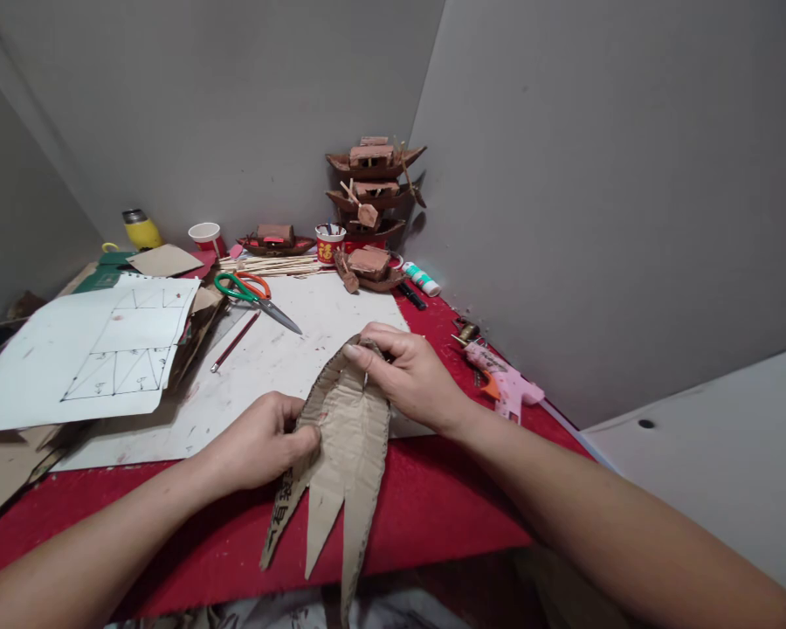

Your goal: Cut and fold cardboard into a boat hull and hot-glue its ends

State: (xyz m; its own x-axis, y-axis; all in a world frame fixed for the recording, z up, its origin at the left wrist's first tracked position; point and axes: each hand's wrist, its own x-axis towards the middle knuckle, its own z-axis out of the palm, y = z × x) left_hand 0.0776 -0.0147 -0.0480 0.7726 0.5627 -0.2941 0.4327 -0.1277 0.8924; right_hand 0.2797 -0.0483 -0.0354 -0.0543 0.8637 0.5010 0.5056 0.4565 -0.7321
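Between my hands is a brown cardboard cutout [341, 437], curved and joined at its far end and split into three pointed strips toward me. Dark printed characters show on its left strip. My left hand [272, 441] grips the left edge, thumb on top and fingers underneath. At the far, rounded end, my right hand [410, 371] pinches the cardboard between thumb and fingers. Beyond the hands, green-and-orange-handled scissors [262, 301] and a dark red pencil [234, 342] lie on a white sheet [341, 306].
Model boats [373, 162] are stacked against the back wall. Thin sticks [268, 265], paper cups [206, 236] and a yellow bottle [142, 230] stand or lie at the back. A drawn paper sheet [124, 341] covers cardboard at left. A pink glue gun [504, 380] rests on the red tabletop [458, 507].
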